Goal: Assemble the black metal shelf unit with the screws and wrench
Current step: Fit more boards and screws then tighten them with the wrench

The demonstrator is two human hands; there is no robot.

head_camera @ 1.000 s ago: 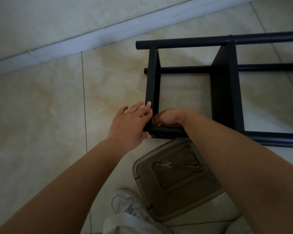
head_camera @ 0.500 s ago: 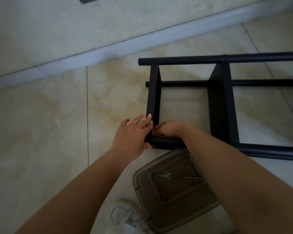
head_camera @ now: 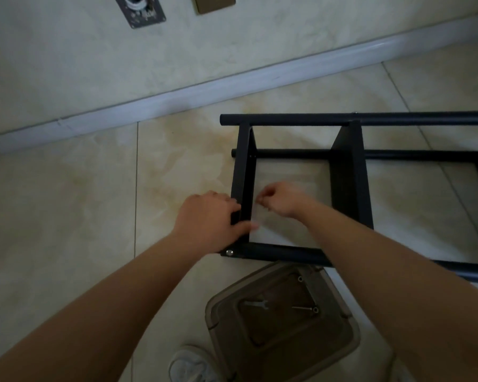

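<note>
The black metal shelf unit (head_camera: 348, 172) lies on its side on the tiled floor, its round poles running left to right. My left hand (head_camera: 209, 221) grips the end panel (head_camera: 244, 166) near its lower corner, thumb across the panel's edge. My right hand (head_camera: 280, 199) hovers inside the frame beside that panel with fingers curled and pinched together; whether it holds a small part is too blurred to tell. A silver screw head (head_camera: 229, 252) shows at the near pole's end. A small wrench (head_camera: 257, 304) and a long screw (head_camera: 305, 309) lie on a brown plastic lid (head_camera: 282, 326).
The wall and its pale skirting board (head_camera: 177, 95) run behind the shelf, with two wall plates (head_camera: 141, 9) above. A white shoe (head_camera: 191, 365) is at the bottom beside the lid. Open tiled floor stretches to the left.
My right hand has lifted off the near pole corner and moved up inside the frame. My left hand has shifted to wrap the panel's lower edge. The view has tilted up, showing the wall plates.
</note>
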